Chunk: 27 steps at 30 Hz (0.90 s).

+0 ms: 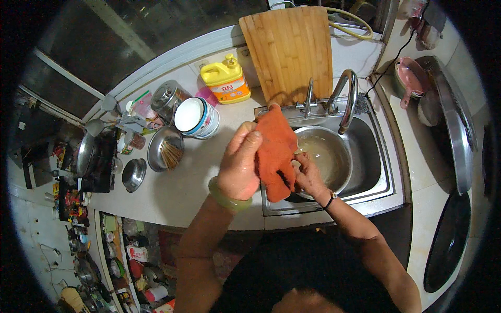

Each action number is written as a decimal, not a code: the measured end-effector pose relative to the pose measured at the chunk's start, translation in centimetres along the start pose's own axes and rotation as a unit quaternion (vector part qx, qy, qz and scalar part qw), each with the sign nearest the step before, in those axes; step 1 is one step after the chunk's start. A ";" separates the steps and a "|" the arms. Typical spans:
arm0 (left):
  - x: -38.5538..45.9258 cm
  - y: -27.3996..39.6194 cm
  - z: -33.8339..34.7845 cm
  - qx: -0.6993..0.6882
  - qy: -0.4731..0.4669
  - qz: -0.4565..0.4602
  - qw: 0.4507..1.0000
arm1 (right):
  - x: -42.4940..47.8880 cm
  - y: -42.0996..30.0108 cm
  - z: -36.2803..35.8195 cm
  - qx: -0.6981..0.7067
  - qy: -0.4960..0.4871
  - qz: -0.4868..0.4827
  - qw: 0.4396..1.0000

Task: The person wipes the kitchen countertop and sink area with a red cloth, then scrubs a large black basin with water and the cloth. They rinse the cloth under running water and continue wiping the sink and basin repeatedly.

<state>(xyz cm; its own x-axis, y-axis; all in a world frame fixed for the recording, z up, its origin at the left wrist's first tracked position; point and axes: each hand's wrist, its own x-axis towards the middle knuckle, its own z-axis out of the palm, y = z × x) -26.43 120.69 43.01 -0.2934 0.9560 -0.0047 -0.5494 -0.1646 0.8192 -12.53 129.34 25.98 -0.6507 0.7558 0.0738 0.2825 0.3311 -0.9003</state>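
An orange cloth [276, 150], which hangs in folds, is gripped in my left hand [240, 160] over the left edge of the sink. Close to the cloth's right side is my right hand [309, 174], its fingers pinched at the cloth's edge; whether they grip it or something small is hard to tell. Behind the cloth and my right hand, a round metal basin [330, 156] with cloudy water stands in the steel sink [372, 156]. A curved chrome faucet [348, 98] rises behind the basin, and no stream is visible from it.
A bamboo cutting board [291, 51] leans behind the sink. To its left stand a yellow detergent jug [226, 82], stacked bowls [195, 117], a metal bowl with wooden sticks [156, 144] and a small metal bowl [134, 175]. A pink ladle [411, 78] lies at the right.
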 end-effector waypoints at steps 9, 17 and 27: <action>2.7 -4.9 -4.5 0.262 0.092 0.068 0.958 | 3.2 -2.8 -0.3 0.765 -0.151 0.252 0.573; 3.1 -6.8 -9.9 0.709 0.062 0.084 0.697 | 7.3 -0.4 1.9 0.798 -0.153 0.196 0.549; 19.5 5.1 -17.9 0.719 0.115 0.298 0.617 | 21.9 -2.7 6.8 0.831 -0.092 0.107 0.538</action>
<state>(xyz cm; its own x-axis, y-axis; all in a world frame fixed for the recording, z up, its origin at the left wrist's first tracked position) -48.93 134.13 36.82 -0.3026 0.7431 0.5968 0.9238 0.0747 0.3755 -32.33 141.12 27.07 -0.8305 0.5568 -0.0143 -0.5562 -0.8304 -0.0321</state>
